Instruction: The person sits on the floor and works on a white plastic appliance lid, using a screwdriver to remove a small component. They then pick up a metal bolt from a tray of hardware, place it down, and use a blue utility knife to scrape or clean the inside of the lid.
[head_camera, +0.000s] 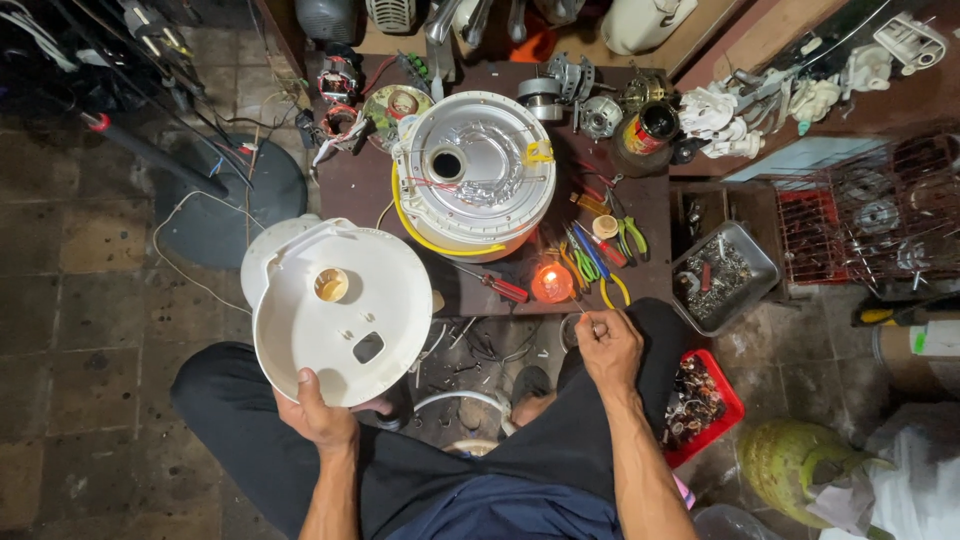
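1. I saw the left hand (318, 412) gripping the near edge of a white round plastic cover (342, 312), thumb on its upper face, the other fingers curled beneath; the cover was tilted up over the left knee, its pale centre hub facing me.
2. The right hand (608, 345) sat over the right knee, fingers pressed together, pinching a small thin part; I could not tell what it was.
3. Farther off, on the low dark workbench (350, 185), stood the opened white appliance body (478, 182), its silver inner plate and yellow rim exposed.
4. Right of it lay a red-handled screwdriver (500, 287), coloured pliers (590, 255) and a lit orange lamp (552, 283).
5. I judged this a dismantling stage: cover off, a small piece in hand. The next move would call for a steady grip on the cover and care with that piece.
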